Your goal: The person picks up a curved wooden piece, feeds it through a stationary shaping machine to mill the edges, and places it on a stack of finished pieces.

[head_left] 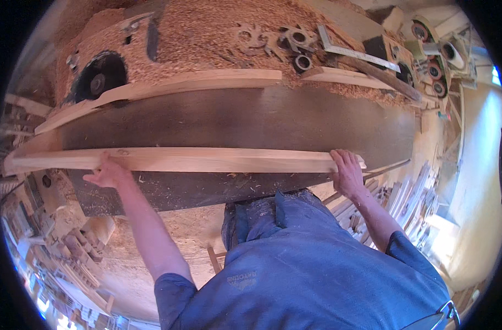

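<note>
A long pale wooden board (223, 160) lies across the dark metal machine table (207, 115), its left end reaching past the table's edge. Near that end, my left hand (111, 174) grips the board's near edge, with some fingers pointing left and others partly hidden. My right hand (347, 171) is closed over the board's right end, fingers on top and the thumb out of sight. Behind the board stands a wooden fence in two pieces, a left piece (168, 85) and a right piece (350, 78), with a gap between them.
Wood shavings (201, 38) cover the back of the machine. Toothed cutter heads (298, 38), a metal ring (302, 62) and a metal square (361, 53) lie there. A round dark opening (100, 77) is at back left. Stacked wood strips (407, 201) stand at right; offcuts (80, 245) lie at left.
</note>
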### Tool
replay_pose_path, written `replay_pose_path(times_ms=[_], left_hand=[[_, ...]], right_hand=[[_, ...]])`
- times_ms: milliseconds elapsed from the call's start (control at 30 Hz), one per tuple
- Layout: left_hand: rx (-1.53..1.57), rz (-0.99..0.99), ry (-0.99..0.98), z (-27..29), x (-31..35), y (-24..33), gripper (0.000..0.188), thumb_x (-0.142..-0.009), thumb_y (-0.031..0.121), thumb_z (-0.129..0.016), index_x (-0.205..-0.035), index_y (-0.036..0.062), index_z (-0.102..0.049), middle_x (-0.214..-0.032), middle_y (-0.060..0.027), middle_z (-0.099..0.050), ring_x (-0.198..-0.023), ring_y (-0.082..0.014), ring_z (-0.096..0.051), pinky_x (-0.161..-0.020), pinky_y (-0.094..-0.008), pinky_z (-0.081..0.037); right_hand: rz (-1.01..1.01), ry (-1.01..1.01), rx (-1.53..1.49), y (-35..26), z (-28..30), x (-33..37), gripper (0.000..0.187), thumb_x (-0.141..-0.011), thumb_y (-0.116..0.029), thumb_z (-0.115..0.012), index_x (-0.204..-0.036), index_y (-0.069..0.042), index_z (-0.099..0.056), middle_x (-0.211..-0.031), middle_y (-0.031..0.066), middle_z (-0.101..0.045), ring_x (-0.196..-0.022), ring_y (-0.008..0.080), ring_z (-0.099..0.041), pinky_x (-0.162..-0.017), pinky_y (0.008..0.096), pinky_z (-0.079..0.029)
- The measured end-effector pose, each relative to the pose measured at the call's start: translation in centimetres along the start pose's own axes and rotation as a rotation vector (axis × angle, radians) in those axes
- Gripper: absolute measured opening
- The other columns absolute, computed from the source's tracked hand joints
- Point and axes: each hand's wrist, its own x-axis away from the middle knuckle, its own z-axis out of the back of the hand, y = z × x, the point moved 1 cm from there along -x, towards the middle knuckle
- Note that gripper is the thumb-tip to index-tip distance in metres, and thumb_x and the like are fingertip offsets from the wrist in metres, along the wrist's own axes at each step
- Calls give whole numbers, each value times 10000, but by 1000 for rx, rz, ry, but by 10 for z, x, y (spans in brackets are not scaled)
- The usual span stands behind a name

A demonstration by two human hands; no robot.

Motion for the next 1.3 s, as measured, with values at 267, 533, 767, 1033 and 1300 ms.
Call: replay_pose_path(times_ms=[267,533,767,1033,1300], left_hand=[[-353,-36,-105,7,-54,-22,1108,-736,79,-777,-1560,23,-39,-1387,-263,-446,-1202,-376,-522,-978,-525,-486],[-824,-93,-18,-25,49,2,1074,-746,221,-733,-1551,-33,-69,-1492,-332,-308,-1373,-420,-344,-1175,-455,-243],[-241,-170,-117,-16,-57,30,1014,-753,139,-698,-1546,-47,-93,-1502,-336,-293,-1342,-427,-393,-1118,-478,-347],[-579,-98,0,-21,-166,25,1017,-759,109,-717,-1553,-23,-96,-1477,-329,-328,-1297,-402,-451,-1103,-465,-385],[-486,-72,12,-29,-191,18,1014,-782,64,-697,-1572,33,-62,-1503,-283,-315,-1261,-368,-495,-1049,-433,-457]], right_hand=[[103,330,-161,-10,-21,-18,526,-677,33,-640,-1193,-12,-547,-1140,185,-585,-1063,386,-543,-930,506,-447],[148,376,-243,-62,-24,-46,552,-648,76,-600,-1189,-16,-551,-1122,177,-577,-1031,387,-535,-925,505,-430],[308,375,-243,-159,-34,-108,631,-637,-19,-688,-1255,-44,-564,-1181,163,-574,-1072,369,-538,-949,509,-435],[433,286,-242,-231,-19,-177,525,-749,-26,-685,-1261,-80,-584,-1235,186,-568,-1077,390,-567,-911,514,-483],[525,212,-180,-223,-23,-213,584,-714,-104,-696,-1285,-44,-589,-1335,177,-552,-1207,377,-551,-1006,518,-454]])
